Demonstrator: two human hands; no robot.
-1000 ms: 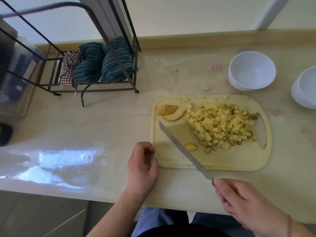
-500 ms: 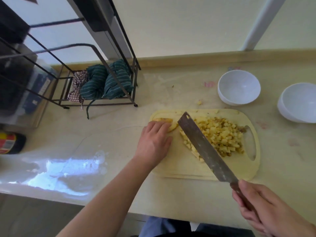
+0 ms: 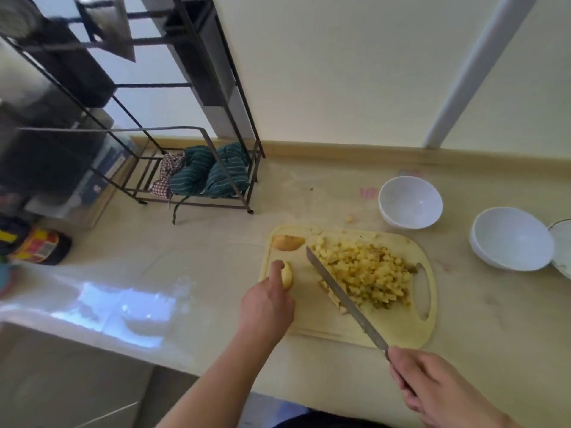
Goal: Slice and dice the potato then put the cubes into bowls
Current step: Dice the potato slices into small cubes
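A pale beige tabletop [image 3: 216,251] runs along a cream wall. Nearest me, my right hand [image 3: 432,393] is wrapped around the handle of a long knife [image 3: 343,296], whose blade angles away to the left across the yellow cutting board [image 3: 401,329], lying along the near-left edge of the pile of potato cubes [image 3: 364,273], probably to keep them herded together. To the left, my left hand [image 3: 268,304] pinches a small potato end piece [image 3: 287,274] over the board's left side, apparently bringing it in to be cut. At the board's far-left corner lies another uncut potato piece [image 3: 289,242]. Beyond the board, to the right, two white bowls [image 3: 410,201] [image 3: 511,239] sit within reach with nothing in them, ready for the cubes. Far left stands a wire rack [image 3: 197,131] holding striped green cloths [image 3: 210,174].
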